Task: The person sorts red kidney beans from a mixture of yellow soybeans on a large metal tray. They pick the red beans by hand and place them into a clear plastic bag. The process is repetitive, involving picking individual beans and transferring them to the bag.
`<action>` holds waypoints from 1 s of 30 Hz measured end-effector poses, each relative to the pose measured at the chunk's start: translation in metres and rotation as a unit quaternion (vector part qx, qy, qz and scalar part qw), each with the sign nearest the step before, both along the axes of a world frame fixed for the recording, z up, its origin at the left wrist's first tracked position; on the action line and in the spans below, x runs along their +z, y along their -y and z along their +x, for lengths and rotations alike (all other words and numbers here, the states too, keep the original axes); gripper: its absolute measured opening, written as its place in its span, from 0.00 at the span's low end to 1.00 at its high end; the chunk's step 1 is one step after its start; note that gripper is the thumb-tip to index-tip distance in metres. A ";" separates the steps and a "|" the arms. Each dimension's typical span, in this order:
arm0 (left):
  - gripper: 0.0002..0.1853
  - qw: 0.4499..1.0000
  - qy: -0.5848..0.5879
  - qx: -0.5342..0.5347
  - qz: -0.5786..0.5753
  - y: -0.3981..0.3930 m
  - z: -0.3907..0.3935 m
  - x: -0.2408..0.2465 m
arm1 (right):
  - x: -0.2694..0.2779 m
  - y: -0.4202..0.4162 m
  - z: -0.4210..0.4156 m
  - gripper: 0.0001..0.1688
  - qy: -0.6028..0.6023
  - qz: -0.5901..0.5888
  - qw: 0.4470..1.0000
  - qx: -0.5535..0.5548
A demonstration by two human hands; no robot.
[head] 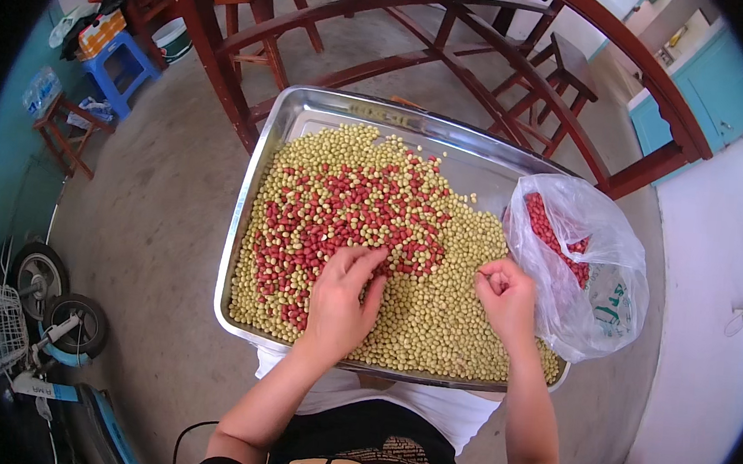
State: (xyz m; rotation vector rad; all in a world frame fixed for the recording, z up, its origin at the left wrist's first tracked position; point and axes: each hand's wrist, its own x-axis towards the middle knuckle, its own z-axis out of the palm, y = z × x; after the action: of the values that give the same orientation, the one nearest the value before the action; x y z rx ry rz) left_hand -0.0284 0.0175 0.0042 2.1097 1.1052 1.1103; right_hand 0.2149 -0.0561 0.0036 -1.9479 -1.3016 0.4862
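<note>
A rectangular stainless steel tray (pixel 231 247) rests before me, holding pale yellow soybeans (pixel 443 316). Red-skinned peanuts (pixel 308 243) lie mixed among the beans, mostly in the left and middle part. My left hand (pixel 343 302) is over the edge of the red patch, fingers bent down at the peanuts; whether it pinches any is hidden. My right hand (pixel 509 298) is curled above the plain beans at the right, with reddish peanuts showing between thumb and fingers. Just beside it, a clear plastic bag (pixel 611 264) holding red peanuts (pixel 545 226) lies over the tray's right edge.
Beyond the tray stands a dark red wooden frame (pixel 383 79) with crossing bars. Wooden stools (pixel 571 68) are behind it. A blue plastic stool (pixel 115 66) stands at the upper left, and a small-wheeled bike (pixel 40 281) at the left. A white wall (pixel 703 258) is on the right.
</note>
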 end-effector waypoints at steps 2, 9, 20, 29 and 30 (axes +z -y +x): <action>0.16 0.997 -0.019 0.012 -0.069 -0.010 0.001 0.003 | -0.007 -0.005 -0.008 0.01 -0.288 0.067 0.955 0.008; 0.13 0.998 -0.014 -0.060 -0.031 -0.021 0.023 -0.012 | -0.004 -0.047 -0.026 0.06 -0.250 0.010 0.962 0.105; 0.09 0.994 0.018 -0.097 -0.050 -0.018 0.018 -0.012 | -0.001 -0.050 -0.029 0.08 -0.039 -0.045 0.987 0.148; 0.13 0.989 -0.060 -0.129 -0.036 -0.043 0.033 0.016 | 0.006 -0.054 -0.004 0.02 -0.420 0.019 0.902 0.102; 0.14 0.986 -0.082 -0.141 -0.019 -0.047 0.037 0.019 | 0.000 -0.054 -0.004 0.01 -0.323 0.030 0.938 0.122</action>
State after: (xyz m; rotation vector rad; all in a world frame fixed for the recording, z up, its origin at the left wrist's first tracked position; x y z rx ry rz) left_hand 0.0083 0.0646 0.0234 2.2725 0.8542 0.7898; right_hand 0.2108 -0.0025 0.0038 -1.3918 -1.0964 1.0902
